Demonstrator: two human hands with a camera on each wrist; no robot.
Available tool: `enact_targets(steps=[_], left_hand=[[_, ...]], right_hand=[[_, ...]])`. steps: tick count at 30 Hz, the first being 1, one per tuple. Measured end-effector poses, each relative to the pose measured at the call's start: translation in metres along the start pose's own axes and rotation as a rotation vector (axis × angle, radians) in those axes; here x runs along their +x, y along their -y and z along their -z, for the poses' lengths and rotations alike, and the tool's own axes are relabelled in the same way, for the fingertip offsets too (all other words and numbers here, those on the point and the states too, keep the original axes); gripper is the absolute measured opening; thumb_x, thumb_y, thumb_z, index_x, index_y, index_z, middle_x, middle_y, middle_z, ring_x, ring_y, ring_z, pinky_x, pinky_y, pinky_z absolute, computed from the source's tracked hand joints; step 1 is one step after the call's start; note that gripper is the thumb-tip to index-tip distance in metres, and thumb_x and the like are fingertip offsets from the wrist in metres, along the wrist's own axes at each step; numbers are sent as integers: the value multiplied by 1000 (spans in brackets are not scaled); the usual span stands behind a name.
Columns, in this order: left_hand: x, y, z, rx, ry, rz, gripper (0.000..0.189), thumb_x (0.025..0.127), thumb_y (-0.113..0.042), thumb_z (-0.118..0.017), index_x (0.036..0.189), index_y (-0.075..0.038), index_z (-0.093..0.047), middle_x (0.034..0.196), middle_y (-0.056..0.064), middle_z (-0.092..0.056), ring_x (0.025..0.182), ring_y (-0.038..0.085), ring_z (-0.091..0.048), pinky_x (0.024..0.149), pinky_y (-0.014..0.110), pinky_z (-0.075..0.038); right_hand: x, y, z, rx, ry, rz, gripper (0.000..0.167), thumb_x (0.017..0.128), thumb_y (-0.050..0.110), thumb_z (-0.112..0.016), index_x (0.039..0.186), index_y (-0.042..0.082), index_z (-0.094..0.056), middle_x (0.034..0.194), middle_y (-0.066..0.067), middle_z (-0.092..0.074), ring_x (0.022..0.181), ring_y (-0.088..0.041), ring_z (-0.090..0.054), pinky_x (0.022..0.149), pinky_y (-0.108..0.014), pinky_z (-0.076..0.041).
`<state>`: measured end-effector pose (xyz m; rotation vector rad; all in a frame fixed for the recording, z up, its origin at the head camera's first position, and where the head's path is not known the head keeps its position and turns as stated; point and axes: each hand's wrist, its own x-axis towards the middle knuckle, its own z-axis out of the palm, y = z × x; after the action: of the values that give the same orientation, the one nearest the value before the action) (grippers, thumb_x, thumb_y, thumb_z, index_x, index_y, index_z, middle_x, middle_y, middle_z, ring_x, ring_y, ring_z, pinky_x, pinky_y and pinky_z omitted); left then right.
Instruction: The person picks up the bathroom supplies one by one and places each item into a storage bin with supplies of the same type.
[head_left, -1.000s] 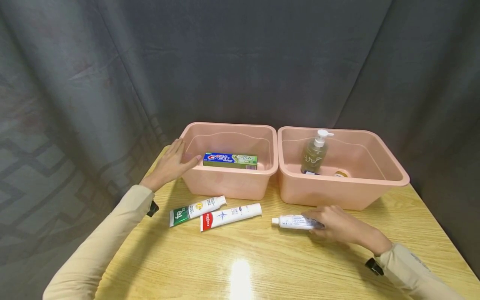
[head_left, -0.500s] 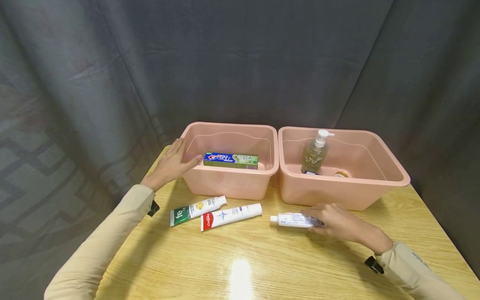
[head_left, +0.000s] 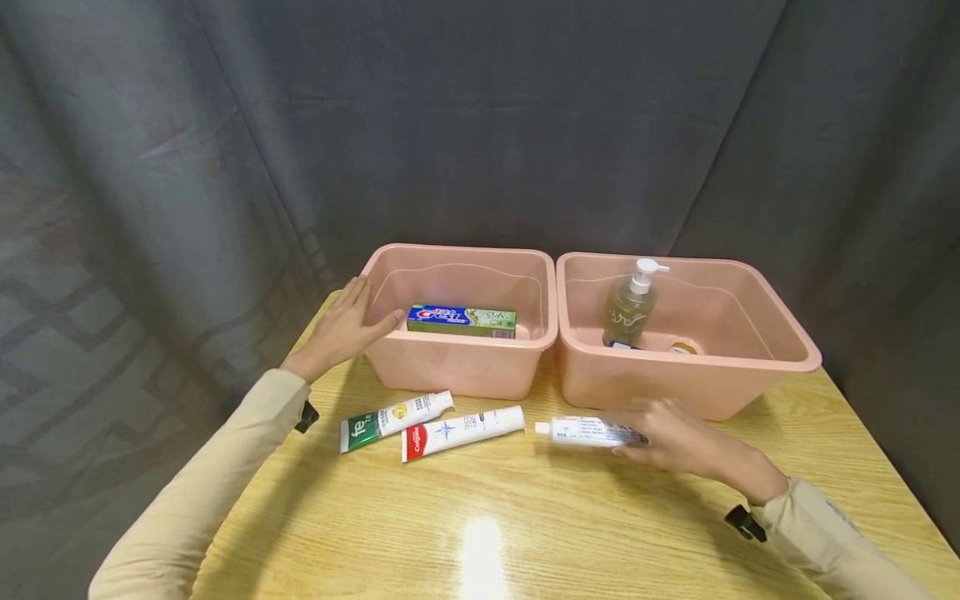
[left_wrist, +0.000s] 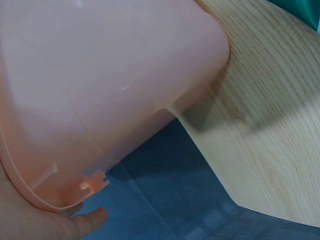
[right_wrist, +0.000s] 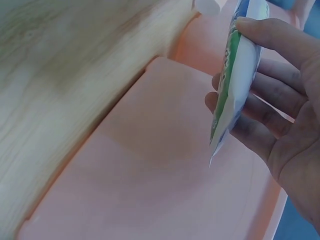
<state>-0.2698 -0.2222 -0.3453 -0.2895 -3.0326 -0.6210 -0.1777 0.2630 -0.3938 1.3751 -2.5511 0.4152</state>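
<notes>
My right hand (head_left: 678, 446) pinches a white toothpaste tube (head_left: 576, 431) in front of the right pink bin (head_left: 660, 379), its cap pointing left. In the right wrist view, thumb and fingers lie on opposite sides of this tube (right_wrist: 239, 75), whose edge shows green and blue. My left hand (head_left: 341, 332) rests on the left corner of the left pink bin (head_left: 453, 367), fingers straight along the rim, thumb over the front edge. A green-and-white toothpaste tube (head_left: 395, 418) and a red-and-white Colgate tube (head_left: 465, 432) lie on the table before that bin.
Inside the left bin lies a Crest toothpaste box (head_left: 461, 322). The right bin holds a pump bottle (head_left: 628, 312), a small round item (head_left: 682, 348) and a partly hidden dark item. Both bins stand side by side on the wooden table (head_left: 375, 533), with a grey curtain (head_left: 480, 125) behind.
The tube in my right hand has risen slightly off the table and shifted a little left, turning to show more of its printed side. My left hand has stayed still.
</notes>
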Motion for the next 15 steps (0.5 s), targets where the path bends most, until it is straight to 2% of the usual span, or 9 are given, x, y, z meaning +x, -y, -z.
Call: enact_targets(steps=[4, 10, 15], left_hand=[[0, 0, 0, 1, 2, -2, 101, 94, -69, -41, 157, 0, -1, 164, 17, 2, 150, 32, 6, 116, 61, -7], [-1, 0, 0, 6, 0, 3, 102, 93, -70, -40, 157, 0, -2, 165, 17, 2, 150, 32, 5, 116, 61, -9], [-1, 0, 0, 5, 4, 5, 103, 93, -71, -40, 157, 0, -1, 165, 17, 2, 150, 32, 6, 116, 62, -9]], right_hand=[[2, 0, 2, -9, -23, 22, 38, 71, 16, -85, 106, 6, -74, 94, -4, -70, 79, -15, -66, 66, -33, -57], [7, 1, 6, -10, -34, 36, 35, 71, 13, -85, 104, 8, -73, 90, -1, -68, 68, -3, -58, 60, -28, -55], [10, 2, 8, -24, -51, 46, 36, 70, 14, -86, 103, 7, -73, 89, -2, -69, 70, -7, -61, 61, -28, -56]])
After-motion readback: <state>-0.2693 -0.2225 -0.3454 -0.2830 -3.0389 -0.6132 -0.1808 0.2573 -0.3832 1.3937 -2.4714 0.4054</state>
